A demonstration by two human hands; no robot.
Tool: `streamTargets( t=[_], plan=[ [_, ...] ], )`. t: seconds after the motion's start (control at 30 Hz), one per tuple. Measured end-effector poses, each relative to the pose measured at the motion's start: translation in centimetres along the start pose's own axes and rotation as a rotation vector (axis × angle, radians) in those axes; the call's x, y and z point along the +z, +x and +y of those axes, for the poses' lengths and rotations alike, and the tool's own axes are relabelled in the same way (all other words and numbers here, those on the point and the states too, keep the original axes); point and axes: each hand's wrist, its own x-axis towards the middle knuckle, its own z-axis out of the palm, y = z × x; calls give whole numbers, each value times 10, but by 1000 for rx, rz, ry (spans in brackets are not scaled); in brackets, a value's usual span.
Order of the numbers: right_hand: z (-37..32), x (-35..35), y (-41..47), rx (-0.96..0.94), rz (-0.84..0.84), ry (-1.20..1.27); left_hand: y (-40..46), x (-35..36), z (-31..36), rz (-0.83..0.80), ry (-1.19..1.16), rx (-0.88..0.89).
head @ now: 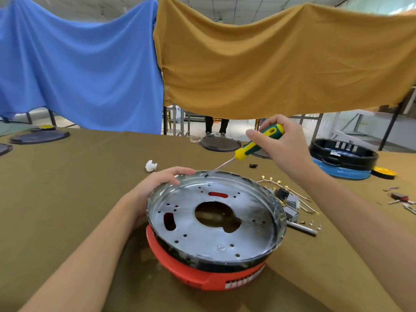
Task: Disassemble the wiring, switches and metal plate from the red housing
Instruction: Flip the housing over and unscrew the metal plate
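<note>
The red housing [191,270] sits on the table in front of me, with a round silver metal plate [252,230] lying in its top. My left hand [157,183] grips the plate's far left rim, fingers curled over the edge. In my right hand [281,145] is a yellow-and-green screwdriver [258,141], its shaft slanting down-left so the tip meets the plate's far rim. Removed wiring with brass terminals [290,194] and grey switch parts [292,210] lie in a heap just right of the housing.
The table has an olive cloth [78,176]. A white crumpled scrap [150,165] lies behind the housing. A blue-and-black housing [344,161] stands far right, a yellow lid [383,172] beside it. Small tools [403,199] lie at the right edge. Dark round lids [219,143] sit at the back.
</note>
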Motion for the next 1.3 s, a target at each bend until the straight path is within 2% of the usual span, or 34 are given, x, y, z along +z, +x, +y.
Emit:
streamTargets(
  t=[0.13, 0.3, 0.57, 1.3],
  plan=[
    [-9, 10, 11, -149, -2, -102, 2, -2, 1, 70, 112, 20],
    [-12, 17, 16, -226, -44, -167, 6, -5, -2, 59, 125, 19],
    [-13, 18, 21, -224, -7, -168, 10, -8, -3, 54, 130, 16],
    [-17, 22, 19, -243, -50, -201, 4, -5, -3, 50, 150, 35]
  ],
)
